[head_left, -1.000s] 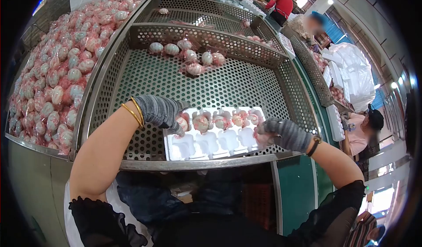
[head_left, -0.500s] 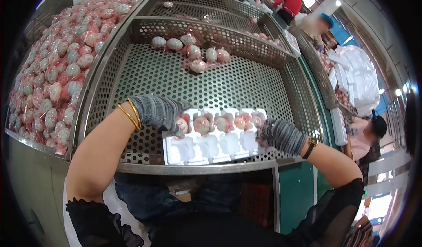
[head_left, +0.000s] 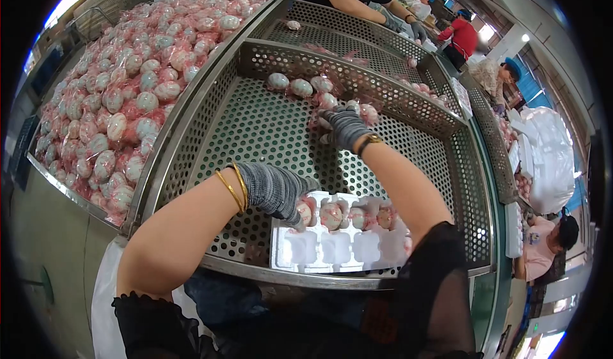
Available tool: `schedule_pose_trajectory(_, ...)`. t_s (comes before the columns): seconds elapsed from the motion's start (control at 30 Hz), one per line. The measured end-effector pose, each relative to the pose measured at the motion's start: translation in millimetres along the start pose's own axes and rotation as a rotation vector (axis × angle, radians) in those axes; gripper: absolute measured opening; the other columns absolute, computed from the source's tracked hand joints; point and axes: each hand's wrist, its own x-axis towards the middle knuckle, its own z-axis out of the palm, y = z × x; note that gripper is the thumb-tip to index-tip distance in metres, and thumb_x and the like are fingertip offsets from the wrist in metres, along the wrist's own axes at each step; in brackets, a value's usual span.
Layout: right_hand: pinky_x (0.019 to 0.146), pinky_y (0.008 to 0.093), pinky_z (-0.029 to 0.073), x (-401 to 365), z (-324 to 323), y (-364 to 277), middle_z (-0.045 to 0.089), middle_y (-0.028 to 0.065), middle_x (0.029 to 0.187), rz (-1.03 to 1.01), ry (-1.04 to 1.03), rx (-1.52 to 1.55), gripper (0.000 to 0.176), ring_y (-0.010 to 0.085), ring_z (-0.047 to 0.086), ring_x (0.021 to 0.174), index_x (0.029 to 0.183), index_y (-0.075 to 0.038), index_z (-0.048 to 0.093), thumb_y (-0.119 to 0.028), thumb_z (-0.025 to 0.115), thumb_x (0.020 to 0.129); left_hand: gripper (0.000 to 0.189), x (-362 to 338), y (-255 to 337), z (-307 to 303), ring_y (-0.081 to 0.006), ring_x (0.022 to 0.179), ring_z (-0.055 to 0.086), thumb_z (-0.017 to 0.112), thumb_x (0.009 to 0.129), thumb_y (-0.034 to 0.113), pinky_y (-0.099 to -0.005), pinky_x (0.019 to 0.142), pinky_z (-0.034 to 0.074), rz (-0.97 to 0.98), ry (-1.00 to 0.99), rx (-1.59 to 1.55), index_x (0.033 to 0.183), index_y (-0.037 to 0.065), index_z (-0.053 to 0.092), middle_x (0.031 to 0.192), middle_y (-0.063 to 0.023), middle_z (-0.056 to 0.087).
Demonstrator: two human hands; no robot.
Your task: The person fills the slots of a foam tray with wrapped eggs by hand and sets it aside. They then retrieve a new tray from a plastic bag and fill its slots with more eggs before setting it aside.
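A white foam egg tray (head_left: 348, 257) lies along the front of the perforated metal bin (head_left: 255, 138). Eggs in clear, red-printed film fill its back row; one egg (head_left: 407, 245) shows in the front row, partly behind my right arm. My left hand (head_left: 274, 193), in a grey knit glove, bends its fingers around the wrapped egg (head_left: 304, 213) at the tray's left end. Farther back, my gloved right hand (head_left: 348, 127) closes on a wrapped egg, mostly hidden by the fingers. Beside it are several loose wrapped eggs (head_left: 301, 88) along the divider.
A large heap of wrapped eggs (head_left: 115, 126) stands left of the bin's metal rim. Beyond the divider is another perforated compartment (head_left: 319, 36), where a co-worker's gloved hands (head_left: 418, 32) are busy. To the right are more foam trays (head_left: 513, 230), a white plastic bag (head_left: 546, 161) and several people.
My right hand has left the tray's right end and reached back to the loose eggs. My left hand stays at the tray's left end. The view has shifted.
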Motion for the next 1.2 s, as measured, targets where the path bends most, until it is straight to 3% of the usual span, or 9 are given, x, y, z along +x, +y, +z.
schedule_pose_trajectory(0.1, 0.097, 0.0396, 0.032, 15, 0, -1, 0.059, 0.0152, 0.107, 0.167, -0.167, -0.043, 0.039, 0.0322, 0.054, 0.099, 0.111, -0.014, 0.056, -0.021, 0.068, 0.075, 0.062, -1, -2, 1, -0.0299, 0.079, 0.063, 0.069, 0.067, 0.047, -0.0364, 0.072, 0.049, 0.002, 0.024, 0.02, 0.105, -0.002, 0.058, 0.085, -0.0192, 0.064)
schedule_pose_trajectory(0.2, 0.095, 0.0422, 0.034, -38, -57, -22, 0.061, 0.0121, 0.104, 0.027, -0.063, -0.085, 0.026, 0.0302, 0.057, 0.095, 0.106, -0.013, 0.057, -0.019, 0.061, 0.081, 0.064, 6, -10, 1, -0.0301, 0.083, 0.062, 0.07, 0.067, 0.046, -0.0364, 0.075, 0.049, -0.015, 0.009, 0.053, 0.11, 0.001, 0.057, 0.092, -0.019, 0.064)
schedule_pose_trajectory(0.27, 0.085, 0.036, 0.044, -58, -58, -6, 0.06, 0.0072, 0.098, -0.115, 0.077, 0.345, 0.025, 0.0207, 0.057, 0.091, 0.105, -0.009, 0.056, -0.017, 0.061, 0.082, 0.065, 8, -17, 2, -0.0296, 0.086, 0.062, 0.071, 0.066, 0.045, -0.0361, 0.078, 0.048, 0.014, 0.06, 0.04, 0.112, 0.002, 0.056, 0.095, -0.019, 0.064)
schedule_pose_trajectory(0.33, 0.08, 0.0264, 0.047, -121, -129, -29, 0.058, 0.0057, 0.098, -0.118, 0.006, 0.585, 0.039, 0.0129, 0.054, 0.092, 0.108, -0.005, 0.052, -0.016, 0.07, 0.075, 0.066, 5, -22, 0, -0.0288, 0.088, 0.061, 0.072, 0.065, 0.045, -0.0358, 0.081, 0.048, 0.073, 0.172, -0.002, 0.114, 0.004, 0.056, 0.098, -0.019, 0.064)
schedule_pose_trajectory(0.43, 0.076, 0.0297, 0.049, -183, -185, -43, 0.058, 0.0085, 0.096, -0.163, 0.095, 0.364, 0.056, 0.017, 0.056, 0.084, 0.114, -0.001, 0.048, -0.019, 0.076, 0.069, 0.07, 3, -19, -10, -0.027, 0.091, 0.061, 0.076, 0.061, 0.045, -0.0351, 0.083, 0.047, -0.039, 0.091, -0.019, 0.115, 0.005, 0.056, 0.101, -0.017, 0.063)
schedule_pose_trajectory(0.53, 0.076, 0.0321, 0.049, -223, -216, -60, 0.06, 0.0102, 0.094, 0.067, -0.162, 0.392, 0.052, 0.0207, 0.059, 0.083, 0.11, -0.002, 0.053, -0.021, 0.077, 0.068, 0.072, -1, -14, -10, -0.0269, 0.093, 0.06, 0.077, 0.061, 0.045, -0.0345, 0.084, 0.046, -0.045, 0.092, -0.028, 0.117, 0.005, 0.054, 0.103, -0.0165, 0.063)
schedule_pose_trajectory(0.87, 0.07, 0.035, 0.049, -222, -160, -105, 0.061, 0.0106, 0.087, -0.238, -0.384, -0.125, 0.026, 0.0275, 0.06, 0.076, 0.094, -0.006, 0.062, -0.021, 0.066, 0.073, 0.067, -4, -18, -5, -0.0276, 0.096, 0.06, 0.073, 0.067, 0.044, -0.035, 0.085, 0.045, -0.036, 0.133, -0.019, 0.117, 0.005, 0.053, 0.105, -0.0178, 0.062)
schedule_pose_trajectory(1.03, 0.066, 0.0368, 0.049, -223, -179, -103, 0.061, 0.0148, 0.079, 0.106, -0.361, 0.321, 0.029, 0.0283, 0.061, 0.075, 0.101, -0.005, 0.06, -0.019, 0.065, 0.076, 0.063, -2, -19, -5, -0.0276, 0.093, 0.06, 0.071, 0.068, 0.043, -0.0351, 0.083, 0.046, -0.049, 0.115, 0.015, 0.116, 0.005, 0.054, 0.104, -0.017, 0.062)
schedule_pose_trajectory(1.2, 0.067, 0.036, 0.049, -233, -167, -90, 0.061, 0.0132, 0.078, -0.099, -0.301, 0.126, 0.023, 0.0288, 0.06, 0.073, 0.094, -0.005, 0.062, -0.021, 0.063, 0.078, 0.064, 6, -24, -4, -0.0276, 0.095, 0.06, 0.072, 0.068, 0.043, -0.035, 0.085, 0.046, -0.049, 0.084, 0.006, 0.116, 0.005, 0.054, 0.104, -0.017, 0.062)
